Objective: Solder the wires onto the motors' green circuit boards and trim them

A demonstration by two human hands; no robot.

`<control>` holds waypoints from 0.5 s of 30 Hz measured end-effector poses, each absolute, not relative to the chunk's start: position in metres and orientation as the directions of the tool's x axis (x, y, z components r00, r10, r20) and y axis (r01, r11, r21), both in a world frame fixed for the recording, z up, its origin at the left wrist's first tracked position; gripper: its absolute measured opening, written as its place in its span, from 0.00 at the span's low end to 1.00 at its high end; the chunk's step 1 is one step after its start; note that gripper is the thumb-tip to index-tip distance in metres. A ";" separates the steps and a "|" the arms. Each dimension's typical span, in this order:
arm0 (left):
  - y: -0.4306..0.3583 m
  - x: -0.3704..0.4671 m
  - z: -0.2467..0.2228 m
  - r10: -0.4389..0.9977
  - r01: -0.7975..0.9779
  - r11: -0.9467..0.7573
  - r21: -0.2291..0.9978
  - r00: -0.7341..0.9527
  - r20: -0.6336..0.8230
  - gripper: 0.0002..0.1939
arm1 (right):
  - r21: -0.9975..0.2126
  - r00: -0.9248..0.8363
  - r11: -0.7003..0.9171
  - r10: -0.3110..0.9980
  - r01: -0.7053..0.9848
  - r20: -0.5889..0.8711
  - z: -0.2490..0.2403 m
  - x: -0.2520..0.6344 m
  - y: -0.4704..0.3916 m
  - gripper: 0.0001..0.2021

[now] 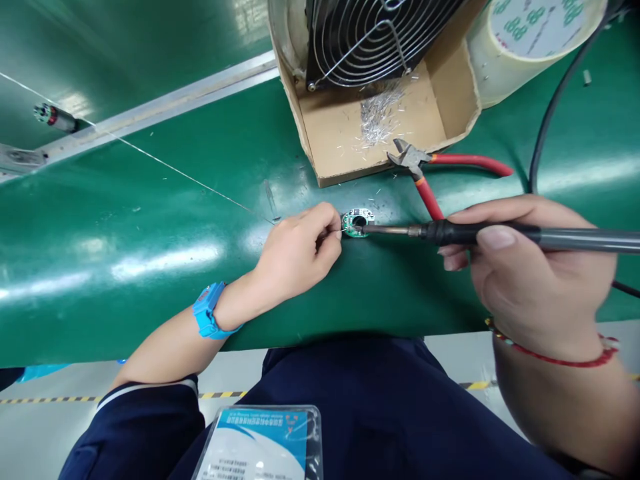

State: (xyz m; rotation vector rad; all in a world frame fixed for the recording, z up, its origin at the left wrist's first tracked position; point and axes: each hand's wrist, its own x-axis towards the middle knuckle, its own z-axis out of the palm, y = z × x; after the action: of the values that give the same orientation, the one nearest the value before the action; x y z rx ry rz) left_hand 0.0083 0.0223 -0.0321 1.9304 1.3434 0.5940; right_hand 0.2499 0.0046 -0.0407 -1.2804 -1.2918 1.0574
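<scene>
My right hand (530,273) is closed round the handle of a soldering iron (460,233). The iron's tip touches a small ring-shaped green circuit board (367,217) on the bench, near its central hole. Just left of the board, my left hand (303,250) pinches a thin solder wire (200,185). A short end of wire shows between those fingertips and the board. From the back of that hand the wire runs up to the far left. Whether the left fingers also steady the board is hidden.
Red-handled side cutters (413,160) lean on a cardboard tray (350,157) holding clipped leads and a black fan (380,40). A large tape roll (500,73) stands at the right beside a black cable (545,120). A small motor (57,119) lies behind the metal rail (190,93).
</scene>
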 end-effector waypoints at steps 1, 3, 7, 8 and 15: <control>0.023 0.008 -0.033 0.932 0.606 -0.220 0.764 0.361 -0.018 0.06 | -0.988 0.047 0.069 0.996 0.141 0.077 -0.040 0.250 0.006 0.08; 0.024 0.007 -0.036 0.927 0.593 -0.217 0.776 0.374 -0.027 0.05 | -0.984 0.023 0.088 0.995 0.157 0.093 -0.038 0.250 0.008 0.08; 0.029 0.006 -0.041 0.886 0.553 -0.247 0.796 0.461 -0.045 0.22 | -0.976 -0.042 0.117 0.993 0.186 0.111 -0.033 0.250 0.010 0.07; 0.030 0.006 -0.042 0.877 0.547 -0.252 0.798 0.478 -0.050 0.22 | -0.973 -0.049 0.125 0.992 0.194 0.117 -0.031 0.250 0.011 0.07; 0.032 0.010 -0.048 0.884 0.555 -0.195 0.809 0.457 -0.100 0.20 | -0.962 -0.001 0.068 0.998 0.265 0.071 -0.024 0.251 0.012 0.08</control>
State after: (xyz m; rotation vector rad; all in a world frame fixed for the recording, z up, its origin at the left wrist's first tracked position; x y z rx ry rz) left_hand 0.0102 0.0321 -0.0481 1.8785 1.2113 0.5015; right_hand 0.2509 0.0124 -0.0240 -1.3526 -1.4295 1.0116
